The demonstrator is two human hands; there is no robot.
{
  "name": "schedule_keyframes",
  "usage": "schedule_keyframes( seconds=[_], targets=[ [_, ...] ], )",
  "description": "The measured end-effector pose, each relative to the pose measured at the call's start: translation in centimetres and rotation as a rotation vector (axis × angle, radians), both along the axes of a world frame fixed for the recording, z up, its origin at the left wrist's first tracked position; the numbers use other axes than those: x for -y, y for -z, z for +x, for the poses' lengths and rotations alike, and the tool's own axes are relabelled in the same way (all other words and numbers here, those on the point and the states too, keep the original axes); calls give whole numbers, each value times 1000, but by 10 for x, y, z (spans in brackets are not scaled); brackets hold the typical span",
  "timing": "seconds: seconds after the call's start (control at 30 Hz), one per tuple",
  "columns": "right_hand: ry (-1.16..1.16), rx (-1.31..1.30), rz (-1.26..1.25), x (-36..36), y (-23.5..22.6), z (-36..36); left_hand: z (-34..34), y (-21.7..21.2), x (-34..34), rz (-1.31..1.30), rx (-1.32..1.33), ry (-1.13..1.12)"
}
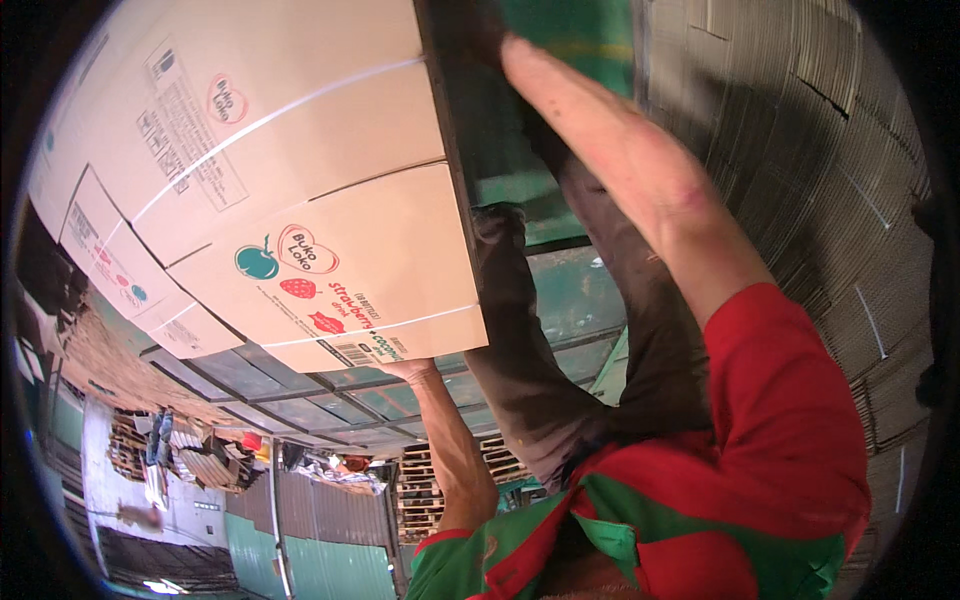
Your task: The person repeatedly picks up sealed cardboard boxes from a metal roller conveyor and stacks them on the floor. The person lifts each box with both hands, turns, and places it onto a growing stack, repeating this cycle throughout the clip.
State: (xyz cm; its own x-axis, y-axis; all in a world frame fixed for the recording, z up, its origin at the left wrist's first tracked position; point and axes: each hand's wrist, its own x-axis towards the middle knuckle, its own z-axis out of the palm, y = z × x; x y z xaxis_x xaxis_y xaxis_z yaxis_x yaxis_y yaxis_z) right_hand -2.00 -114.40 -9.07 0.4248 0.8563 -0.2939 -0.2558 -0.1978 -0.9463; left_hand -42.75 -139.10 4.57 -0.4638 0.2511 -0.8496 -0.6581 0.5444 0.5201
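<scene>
Biggest thing here is the strapped tan cardboard (pixel 290 190), taking up the upper left, with 2 white straps (pixel 272 117) across it and hearts, a teal round fruit and a red strawberry printed on it. Over on the right there's a tall pile of corrugated sheets (pixel 800 200), edges showing. Between those 2 you get a green panelled surface (pixel 585 305) and the person's dark trousers (pixel 535 370), then the red and green shirt (pixel 700 490) at the bottom. Further off, low in the view, some wooden pallets (pixel 420 490). Smallest are the hands: the left hand (pixel 410 369) is right up against the near edge of the tan cardboard, fingers tucked out of sight, so can't tell how firm that grip is. The right hand (pixel 487 35) is up top, dark and blurry, just beside the cardboard's right edge; honestly can't tell if it's holding anything.
</scene>
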Motion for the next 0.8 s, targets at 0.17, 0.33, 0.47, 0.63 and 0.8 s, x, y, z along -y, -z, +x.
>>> schedule_keyframes(
  seconds=[0.17,0.33,0.47,0.63,0.8],
  targets=[
    [-113,5,82,-39,-26,48,7,7,19,41,61,19],
    [-224,4,118,-70,-28,58,6,20,42,61,65,76],
    [-270,-9,149,-87,-21,56,0,20,45,64,79,60],
    [-292,-18,182,-95,-24,53,-3,18,42,79,94,34],
    [-186,28,129,-98,-21,47,-2,22,40,118,108,11]
  ],
)
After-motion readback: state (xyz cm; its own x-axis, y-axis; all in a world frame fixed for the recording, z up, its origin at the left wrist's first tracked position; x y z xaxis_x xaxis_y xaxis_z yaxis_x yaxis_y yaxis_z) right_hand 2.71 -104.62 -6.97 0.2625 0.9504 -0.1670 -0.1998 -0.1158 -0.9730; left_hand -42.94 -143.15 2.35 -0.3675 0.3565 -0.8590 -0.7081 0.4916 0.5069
